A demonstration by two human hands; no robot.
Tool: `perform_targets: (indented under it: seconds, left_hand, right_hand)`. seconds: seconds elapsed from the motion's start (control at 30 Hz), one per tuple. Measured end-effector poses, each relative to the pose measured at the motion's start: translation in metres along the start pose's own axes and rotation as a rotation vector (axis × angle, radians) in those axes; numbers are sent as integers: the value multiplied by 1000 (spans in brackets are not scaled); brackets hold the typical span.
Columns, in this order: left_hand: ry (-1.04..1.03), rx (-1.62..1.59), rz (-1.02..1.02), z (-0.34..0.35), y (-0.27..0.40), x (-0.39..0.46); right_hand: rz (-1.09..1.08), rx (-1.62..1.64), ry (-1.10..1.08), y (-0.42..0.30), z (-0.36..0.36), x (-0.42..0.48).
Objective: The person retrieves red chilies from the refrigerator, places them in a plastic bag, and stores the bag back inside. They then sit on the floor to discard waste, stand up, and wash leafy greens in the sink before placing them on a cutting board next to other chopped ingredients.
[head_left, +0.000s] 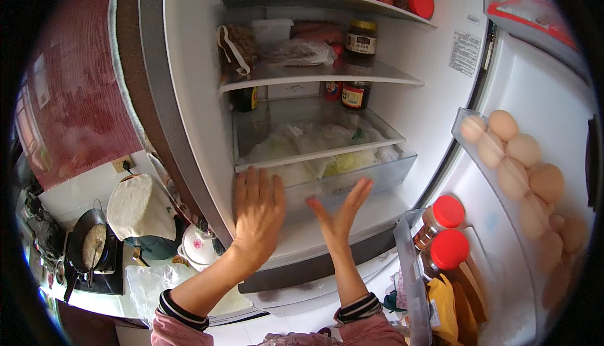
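Note:
Before me stands an opened refrigerator with a clear crisper drawer (363, 186) pulled partly out. Plastic bags of pale green leafy vegetables (347, 163) lie inside it, partly under a glass shelf (306, 110). My left hand (258, 218) is at the drawer's left front, back of the hand up and fingers stretched out; whether it touches the drawer cannot be told. My right hand (340, 218) is raised in front of the drawer face, thumb and fingers spread wide. Neither hand holds anything.
Jars (361, 39) and bagged food (302, 53) stand on the upper shelves. At right, the open door carries eggs (524, 152), red-lidded jars (443, 249) and a yellow packet (442, 308). On the left counter are a wok (87, 242), a white lidded pot (198, 247) and a plastic bag (153, 284).

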State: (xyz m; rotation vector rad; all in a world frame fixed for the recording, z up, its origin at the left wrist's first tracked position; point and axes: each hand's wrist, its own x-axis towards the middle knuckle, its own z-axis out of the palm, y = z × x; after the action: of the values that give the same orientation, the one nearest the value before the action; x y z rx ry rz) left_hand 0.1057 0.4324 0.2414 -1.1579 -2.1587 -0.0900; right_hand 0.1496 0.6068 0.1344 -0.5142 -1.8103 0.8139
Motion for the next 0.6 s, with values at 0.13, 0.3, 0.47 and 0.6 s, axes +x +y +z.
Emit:
perform_targets:
  seconds: [0.13,0.3,0.47,0.6]
  left_hand:
    - [86,-157,155,-7,20,-15]
    - [-232,-797,-105,24,35,-36]
    - [4,-877,-275,54,29,-49]
    - [102,-986,-328,72,21,-46]
  right_hand:
    - [-35,-42,19,4,15,10]
    - [-36,-11,0,-11,9,5]
    - [-12,41,-53,-22,4,-6]
    - [5,47,-67,-23,12,-10]
